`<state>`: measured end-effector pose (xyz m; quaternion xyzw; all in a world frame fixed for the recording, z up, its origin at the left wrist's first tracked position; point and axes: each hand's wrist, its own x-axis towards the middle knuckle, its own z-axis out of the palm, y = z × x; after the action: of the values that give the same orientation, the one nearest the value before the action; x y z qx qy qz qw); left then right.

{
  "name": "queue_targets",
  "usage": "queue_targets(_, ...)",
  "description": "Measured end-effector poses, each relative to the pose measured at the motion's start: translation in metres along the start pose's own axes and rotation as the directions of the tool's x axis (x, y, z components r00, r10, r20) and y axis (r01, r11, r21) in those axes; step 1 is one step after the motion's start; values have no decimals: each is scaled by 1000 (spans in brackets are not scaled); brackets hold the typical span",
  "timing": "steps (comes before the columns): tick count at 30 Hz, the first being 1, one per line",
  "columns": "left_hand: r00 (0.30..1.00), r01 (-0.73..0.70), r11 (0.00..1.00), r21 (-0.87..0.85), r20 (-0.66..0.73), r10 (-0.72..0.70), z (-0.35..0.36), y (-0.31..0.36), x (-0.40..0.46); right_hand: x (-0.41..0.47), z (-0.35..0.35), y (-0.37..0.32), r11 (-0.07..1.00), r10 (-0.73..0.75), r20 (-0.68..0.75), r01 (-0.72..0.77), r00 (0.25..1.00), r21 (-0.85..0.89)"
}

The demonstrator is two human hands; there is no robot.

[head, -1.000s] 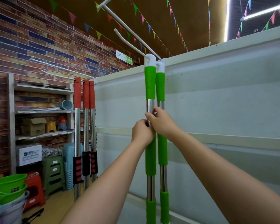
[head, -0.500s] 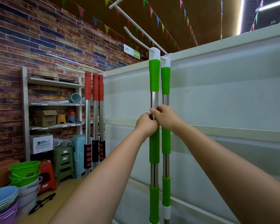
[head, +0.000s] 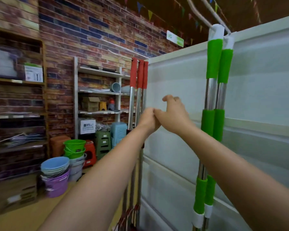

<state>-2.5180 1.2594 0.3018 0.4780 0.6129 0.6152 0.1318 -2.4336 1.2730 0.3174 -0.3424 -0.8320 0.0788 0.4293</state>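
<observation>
Two steel poles with green foam grips (head: pixel 213 64) hang side by side from a hook on the white panel wall (head: pixel 265 90), right of centre. Three steel poles with red grips (head: pixel 139 75) hang at the panel's left corner. My left hand (head: pixel 148 120) is raised in front of the rightmost red pole, its fingers curled away from the camera; whether it touches the pole is hidden. My right hand (head: pixel 173 112) floats beside it with loosely bent fingers, holding nothing, its thumb side against the left hand. Both hands are left of the green poles.
A brick wall with metal shelving (head: pixel 98 90) stands at the left and back. Stacked green buckets (head: pixel 74 148), blue and purple basins (head: pixel 55 174) and plastic stools (head: pixel 103 144) crowd the floor below. Long white hooks (head: pixel 198 12) jut out overhead.
Both hands let go of the green poles and moved left toward the red poles. The view swung left and down, bringing the basins and shelves into sight.
</observation>
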Motion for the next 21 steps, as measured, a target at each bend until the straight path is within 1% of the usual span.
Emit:
queue_targets(2,999,24,999,46,-42,-22,-27,-24,12,7,29,-8,975,72,138,-99,988,197)
queue_targets(3,998,32,997,74,-64,-28,-41,-38,19,12,45,-10,954,85,184,-133,979,269)
queue_targets(5,995,52,985,163,-91,-37,-68,-61,39,28,80,-11,933,87,231,-161,969,323)
queue_targets(9,995,93,976,195,-60,-83,-107,-101,84,74,146,-12,910,134,213,-205,968,360)
queue_targets(11,993,115,979,169,-55,-107,-118,-113,109,98,174,-10,918,168,210,-231,963,323)
queue_targets(13,994,102,977,186,-59,-93,-126,-117,133,119,198,-3,920,222,205,-274,953,279)
queue_targets(16,998,49,974,219,-42,-40,-130,-122,166,140,225,8,903,297,185,-339,937,264)
queue_targets(19,999,37,968,248,-30,-30,-124,-126,191,154,245,17,899,316,186,-356,931,254)
queue_targets(21,999,39,968,247,-13,-37,-116,-131,204,161,256,18,889,293,204,-345,934,302)
